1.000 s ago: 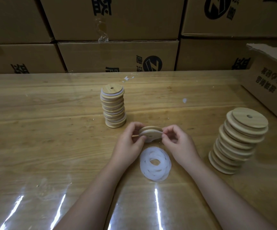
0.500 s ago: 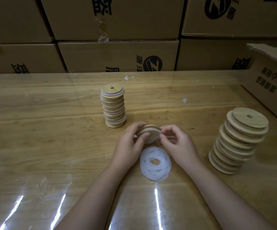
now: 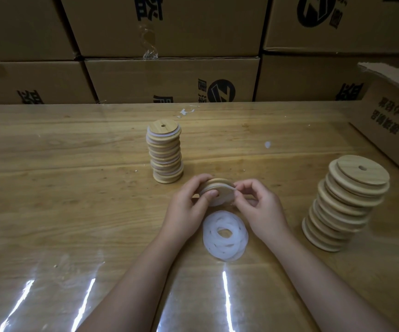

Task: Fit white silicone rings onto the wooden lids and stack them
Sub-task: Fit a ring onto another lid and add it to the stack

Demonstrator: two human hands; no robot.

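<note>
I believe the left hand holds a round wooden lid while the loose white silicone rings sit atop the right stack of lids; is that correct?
No: the head view shows the loose white silicone rings lying on the table between the wrists, not atop the right stack of lids. The left hand does hold the round wooden lid.

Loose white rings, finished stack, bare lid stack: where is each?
loose white rings [image 3: 211,238]: head view, pile's left side.
finished stack [image 3: 166,154]: head view, mid-side.
bare lid stack [image 3: 344,204]: head view, mid-side.

Left grip [image 3: 184,212], right grip [image 3: 260,209] bare; forearms [image 3: 131,283] bare to frame edge; nails [image 3: 212,193] seemingly short, light dim.
</note>
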